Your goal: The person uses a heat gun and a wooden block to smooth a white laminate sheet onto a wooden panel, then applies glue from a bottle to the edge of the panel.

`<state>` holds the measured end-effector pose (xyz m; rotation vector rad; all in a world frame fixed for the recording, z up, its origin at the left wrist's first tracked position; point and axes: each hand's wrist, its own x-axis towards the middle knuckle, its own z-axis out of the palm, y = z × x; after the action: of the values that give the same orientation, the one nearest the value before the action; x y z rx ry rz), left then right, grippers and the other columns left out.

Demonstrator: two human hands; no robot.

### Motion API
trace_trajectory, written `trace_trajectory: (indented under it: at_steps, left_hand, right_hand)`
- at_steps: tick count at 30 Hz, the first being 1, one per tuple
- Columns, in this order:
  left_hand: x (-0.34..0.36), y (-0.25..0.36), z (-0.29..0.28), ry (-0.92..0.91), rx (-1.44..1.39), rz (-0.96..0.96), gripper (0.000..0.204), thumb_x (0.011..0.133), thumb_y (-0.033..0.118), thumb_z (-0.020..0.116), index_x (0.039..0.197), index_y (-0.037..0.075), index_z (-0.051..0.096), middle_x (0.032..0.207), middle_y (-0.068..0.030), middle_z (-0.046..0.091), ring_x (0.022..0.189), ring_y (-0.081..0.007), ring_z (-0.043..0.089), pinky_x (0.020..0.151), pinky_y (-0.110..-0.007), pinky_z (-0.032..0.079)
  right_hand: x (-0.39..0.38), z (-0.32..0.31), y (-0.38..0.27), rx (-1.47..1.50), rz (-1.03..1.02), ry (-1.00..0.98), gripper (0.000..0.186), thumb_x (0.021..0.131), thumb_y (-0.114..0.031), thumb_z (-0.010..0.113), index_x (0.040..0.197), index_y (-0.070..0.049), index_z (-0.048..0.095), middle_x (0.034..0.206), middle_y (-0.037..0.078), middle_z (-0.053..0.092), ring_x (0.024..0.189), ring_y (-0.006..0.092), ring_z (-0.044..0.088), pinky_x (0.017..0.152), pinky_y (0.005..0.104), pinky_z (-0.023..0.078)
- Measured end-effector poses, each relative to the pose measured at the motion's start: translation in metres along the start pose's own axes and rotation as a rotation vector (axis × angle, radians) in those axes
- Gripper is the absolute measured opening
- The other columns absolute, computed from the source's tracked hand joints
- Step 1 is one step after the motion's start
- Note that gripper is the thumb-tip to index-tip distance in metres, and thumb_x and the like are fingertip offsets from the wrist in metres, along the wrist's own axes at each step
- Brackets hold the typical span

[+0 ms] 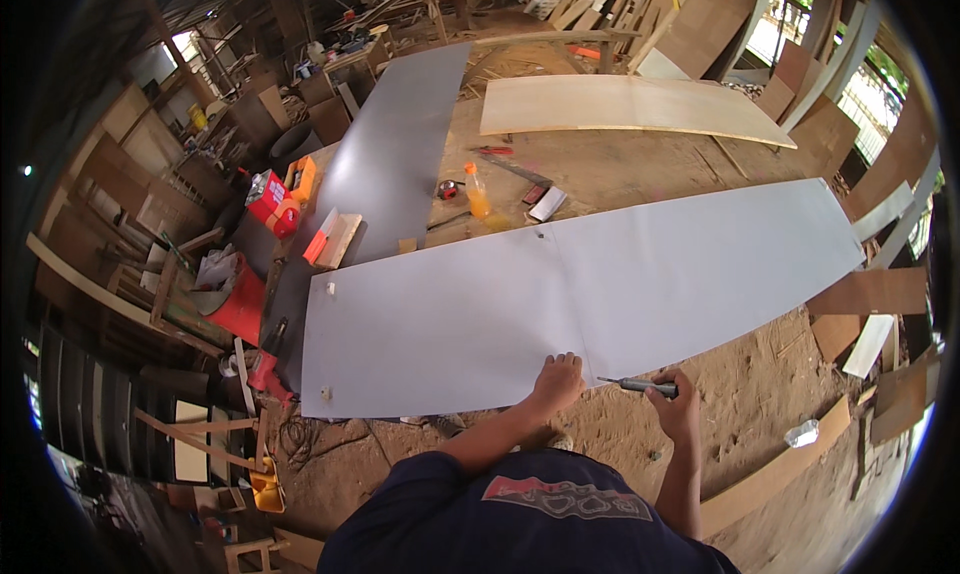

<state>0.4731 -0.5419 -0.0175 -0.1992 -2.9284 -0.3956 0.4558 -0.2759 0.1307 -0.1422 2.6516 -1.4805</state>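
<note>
A long pale grey sheet (450, 324) lies across the work surface in front of me, with a faint line or crease running over it near the middle. My left hand (558, 384) presses down on its near edge beside that line, fingers on the surface and holding nothing. Just to the right, my right hand (678, 402) grips a grey-handled cutter (645, 385). The cutter's thin dark tip points left, at the sheet's near edge close to the line; whether it touches the sheet I cannot tell.
Beyond the sheet are an orange bottle (477, 192), a tape measure (448, 189) and a white block (547, 204). A dark glossy sheet (400, 124) and a pale board (620, 104) lie farther back. At left stand a red can (270, 199) and a red power tool (268, 369).
</note>
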Motion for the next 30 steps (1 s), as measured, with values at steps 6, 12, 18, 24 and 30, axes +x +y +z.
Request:
trace_trajectory:
  at_steps: [6,12,18,24,30]
  left_hand:
    - [0.009,0.001,0.004,-0.186,-0.007,-0.011,0.028,0.092,0.026,0.064,0.104,0.0,0.065,0.104,-0.0178,0.066,0.099,-0.0329,0.068,0.088,-0.05,0.051]
    - [0.002,-0.001,0.001,-0.131,-0.025,0.01,0.035,0.091,0.031,0.067,0.107,0.0,0.066,0.105,-0.0176,0.069,0.099,-0.0329,0.069,0.09,-0.049,0.051]
    - [0.008,0.004,0.008,-0.253,0.083,0.003,0.031,0.097,0.03,0.063,0.106,0.001,0.07,0.103,-0.0143,0.071,0.098,-0.0295,0.071,0.091,-0.049,0.051]
    - [0.0,-0.002,0.019,-0.233,0.041,-0.017,0.03,0.1,0.032,0.062,0.104,0.003,0.068,0.1,-0.0121,0.07,0.099,-0.0304,0.071,0.091,-0.05,0.05]
    - [0.005,-0.007,0.005,-0.046,-0.089,0.102,0.024,0.099,0.024,0.072,0.108,0.003,0.062,0.103,-0.0129,0.068,0.102,-0.0318,0.068,0.091,-0.048,0.052]
  right_hand:
    - [0.002,0.002,0.005,0.012,-0.043,0.003,0.022,0.086,-0.012,0.085,0.101,-0.002,0.072,0.086,0.008,0.07,0.08,0.0188,0.063,0.072,0.0363,0.051]
    - [-0.003,-0.002,-0.001,0.028,-0.027,0.01,0.022,0.086,-0.011,0.085,0.101,-0.002,0.072,0.088,0.009,0.071,0.083,0.0198,0.066,0.075,0.0371,0.052]
    - [-0.006,-0.007,0.005,-0.011,0.019,0.023,0.023,0.086,-0.012,0.084,0.103,-0.002,0.072,0.09,0.011,0.072,0.084,0.0217,0.067,0.078,0.0373,0.053]
    - [-0.007,-0.004,0.012,-0.044,0.028,-0.008,0.025,0.087,-0.013,0.084,0.105,-0.002,0.072,0.092,0.012,0.073,0.086,0.0224,0.068,0.081,0.0374,0.054]
    - [-0.01,-0.004,0.014,-0.026,0.072,-0.014,0.026,0.088,-0.014,0.085,0.107,-0.001,0.072,0.094,0.012,0.074,0.087,0.0214,0.069,0.081,0.0372,0.054]
